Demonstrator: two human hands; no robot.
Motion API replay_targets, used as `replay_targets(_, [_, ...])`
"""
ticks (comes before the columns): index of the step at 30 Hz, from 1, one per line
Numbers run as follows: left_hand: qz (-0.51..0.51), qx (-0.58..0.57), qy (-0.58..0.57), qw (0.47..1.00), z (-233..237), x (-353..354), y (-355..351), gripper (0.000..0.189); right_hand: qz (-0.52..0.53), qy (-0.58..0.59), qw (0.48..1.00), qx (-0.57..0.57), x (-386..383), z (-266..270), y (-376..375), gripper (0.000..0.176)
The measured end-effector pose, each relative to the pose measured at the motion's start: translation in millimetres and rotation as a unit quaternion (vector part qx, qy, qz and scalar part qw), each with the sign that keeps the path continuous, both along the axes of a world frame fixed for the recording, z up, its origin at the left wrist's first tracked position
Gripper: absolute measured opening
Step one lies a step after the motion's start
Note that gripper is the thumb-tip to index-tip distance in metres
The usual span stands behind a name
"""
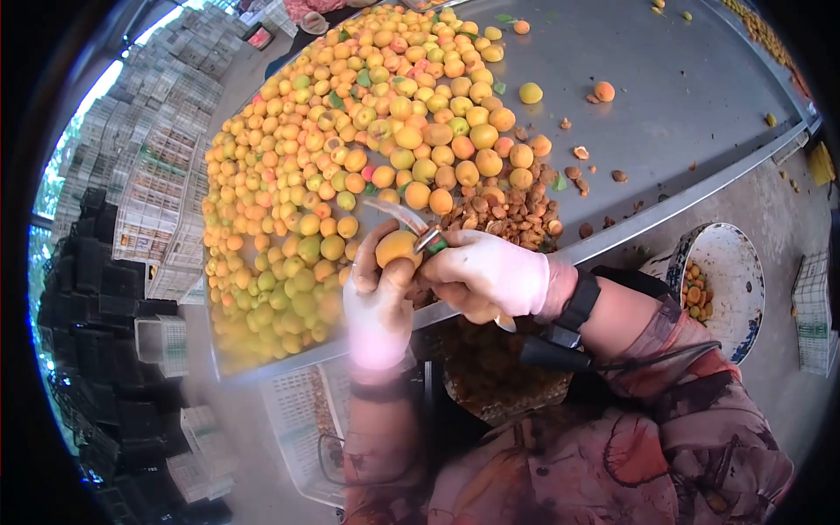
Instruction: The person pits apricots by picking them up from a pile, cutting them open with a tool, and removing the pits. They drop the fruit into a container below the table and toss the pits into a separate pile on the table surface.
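Note:
Both of my hands wear stained whitish gloves and meet over the near edge of a metal table (647, 197). My left hand (381, 302) has its fingers wrapped round a yellow-orange apricot (398, 248). A small curved knife (404, 215) is in my right hand (490, 273), its blade angled up and left beside the fruit. The knife's handle shows only in part between the fingers. Beyond my hands a large heap of apricots (324, 157) covers the left of the table. Brown pits (503, 210) lie piled just past my right hand.
A white bucket (744, 289) with fruit pieces stands at the right. Below the table edge are a white basket (293, 429) and a container of dark fruit matter (503, 372). Stacked crates (162, 188) line the left. Another person's hand (314, 23) shows at the top.

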State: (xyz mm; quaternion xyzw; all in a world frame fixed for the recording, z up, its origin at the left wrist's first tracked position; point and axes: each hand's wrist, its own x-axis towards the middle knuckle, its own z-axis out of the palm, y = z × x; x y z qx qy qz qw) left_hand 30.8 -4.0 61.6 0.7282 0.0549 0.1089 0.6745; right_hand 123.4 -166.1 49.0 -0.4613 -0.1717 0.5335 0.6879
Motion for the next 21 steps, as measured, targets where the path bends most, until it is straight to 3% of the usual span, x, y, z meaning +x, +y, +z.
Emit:
replay_targets(1, [0.000, 0.000, -0.001, 1.000, -2, 0, 0, 0.059, 0.041, 0.088, 0.995, 0.033, 1, 0, -2, 0.018])
replay_targets(2, [-0.007, -0.086, -0.016, 0.996, -6, 1, -1, 0.062, 0.083, 0.175, 0.979, 0.065, 3, -1, -4, 0.019])
replay_targets(3, [-0.013, -0.173, -0.033, 0.984, -9, 1, -1, 0.066, 0.113, -0.007, 0.991, 0.065, 9, -6, -5, 0.023])
replay_targets(4, [-0.011, -0.173, -0.036, 0.984, -10, 2, -2, 0.066, 0.115, -0.009, 0.991, 0.065, 6, -11, 0, 0.023])
replay_targets(5, [0.010, -0.223, -0.039, 0.974, -11, 4, -2, 0.066, 0.009, -0.178, 0.981, 0.077, -1, -9, 7, 0.025])
replay_targets(6, [0.031, -0.274, -0.042, 0.960, -12, 4, -1, 0.067, -0.098, -0.339, 0.931, 0.088, -5, -5, 12, 0.026])
replay_targets(7, [0.033, -0.273, -0.042, 0.960, -14, 5, 1, 0.067, -0.090, -0.411, 0.907, -0.014, -6, 2, 2, 0.023])
replay_targets(8, [0.021, -0.272, -0.046, 0.961, -16, 5, 5, 0.064, -0.089, -0.411, 0.907, -0.014, -5, 1, 1, 0.023])
replay_targets(10, [0.009, -0.271, -0.048, 0.961, -18, 6, 7, 0.061, -0.097, -0.523, 0.843, -0.077, -4, -1, -2, 0.024])
replay_targets(13, [0.042, -0.270, -0.018, 0.962, -16, 6, 6, 0.057, -0.108, -0.582, 0.800, -0.101, -5, -12, 1, 0.025])
replay_targets(19, [0.053, -0.226, 0.023, 0.972, -12, 6, 7, 0.061, -0.094, -0.601, 0.778, -0.157, -7, -13, 2, 0.027])
replay_targets(21, [0.077, -0.025, 0.025, 0.996, -7, 5, 5, 0.070, -0.085, -0.610, 0.770, -0.167, -6, -18, 4, 0.030])
